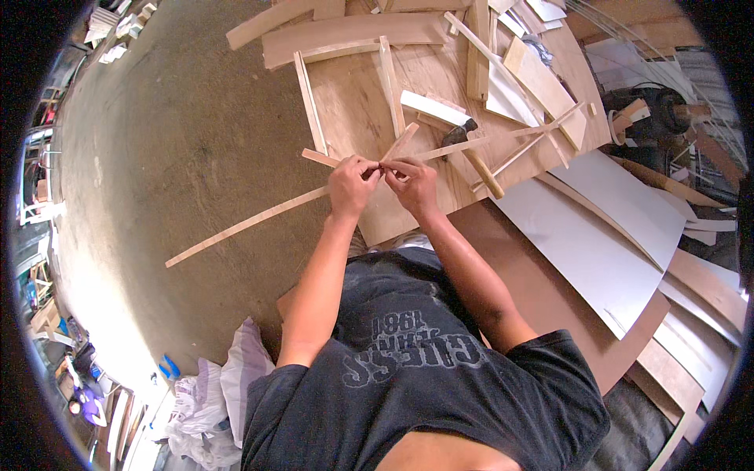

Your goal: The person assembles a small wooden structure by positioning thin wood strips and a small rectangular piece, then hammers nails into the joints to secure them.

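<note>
Head view, left fingers (366, 166), right fingers (402, 166) grasping wooden strips (236, 226) near counter's (385, 218) left edge, white bag (198, 407) on floor (188, 133), contents hidden

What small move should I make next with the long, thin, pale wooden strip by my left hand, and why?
Perhaps steady the pale wooden strip with your bare left hand before moving your bare right hand. Its left end juts past the light-brown wooden board over the brownish concrete floor, so it could tip. I can't tell what, if anything, the hands pinch.
</note>
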`<state>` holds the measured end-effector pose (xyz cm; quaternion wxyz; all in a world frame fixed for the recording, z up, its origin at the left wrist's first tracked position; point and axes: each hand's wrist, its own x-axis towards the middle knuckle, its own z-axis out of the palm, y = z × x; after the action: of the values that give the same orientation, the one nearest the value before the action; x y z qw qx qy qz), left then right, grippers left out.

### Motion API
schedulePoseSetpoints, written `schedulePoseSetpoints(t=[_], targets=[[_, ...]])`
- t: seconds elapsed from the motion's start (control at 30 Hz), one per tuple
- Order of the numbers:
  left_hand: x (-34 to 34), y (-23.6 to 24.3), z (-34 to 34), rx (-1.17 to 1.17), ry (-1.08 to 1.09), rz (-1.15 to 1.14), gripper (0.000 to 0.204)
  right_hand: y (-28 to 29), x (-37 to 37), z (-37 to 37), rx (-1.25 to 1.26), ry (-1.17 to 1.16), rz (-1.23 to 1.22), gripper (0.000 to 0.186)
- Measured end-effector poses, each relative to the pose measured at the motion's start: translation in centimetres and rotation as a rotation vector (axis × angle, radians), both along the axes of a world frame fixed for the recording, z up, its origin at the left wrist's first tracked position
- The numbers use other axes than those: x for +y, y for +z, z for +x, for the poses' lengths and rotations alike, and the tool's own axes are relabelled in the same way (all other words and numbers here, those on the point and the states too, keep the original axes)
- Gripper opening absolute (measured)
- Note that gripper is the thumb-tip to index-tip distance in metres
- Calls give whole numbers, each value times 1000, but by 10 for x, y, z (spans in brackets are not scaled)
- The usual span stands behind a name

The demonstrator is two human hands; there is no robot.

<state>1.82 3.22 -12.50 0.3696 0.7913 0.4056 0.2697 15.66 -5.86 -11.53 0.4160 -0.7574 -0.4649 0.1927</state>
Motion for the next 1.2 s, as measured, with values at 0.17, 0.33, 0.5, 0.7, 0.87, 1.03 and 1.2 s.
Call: schedulePoseSetpoints(t=[0.17, 0.33, 0.5, 0.7, 0.87, 1.03, 1.2], targets=[[0, -2, 2, -32, -33, 36, 11, -4, -2, 1, -23, -5, 48, 19], [0, -9, -1, -113, -61, 86, 13, -1, -2, 4, 5, 1, 21, 16], [2, -8, -5, -108, -94, 87, 13, -7, -2, 12, 53, 27, 6, 16], [0, -5, -6, -66, -59, 38, 12, 2, -2, 13, 42, 66, 12, 16], [-1, -5, -5, -63, -48, 22, 13, 6, 1, 14, 61, 66, -58, 15], [-4, 0, -5, -36, -24, 27, 12, 2, 1, 16, 47, 74, -68, 15], [-3, -6, -4, -58, -27, 73, 10, 2, 1, 18, 81, 97, -85, 17]])
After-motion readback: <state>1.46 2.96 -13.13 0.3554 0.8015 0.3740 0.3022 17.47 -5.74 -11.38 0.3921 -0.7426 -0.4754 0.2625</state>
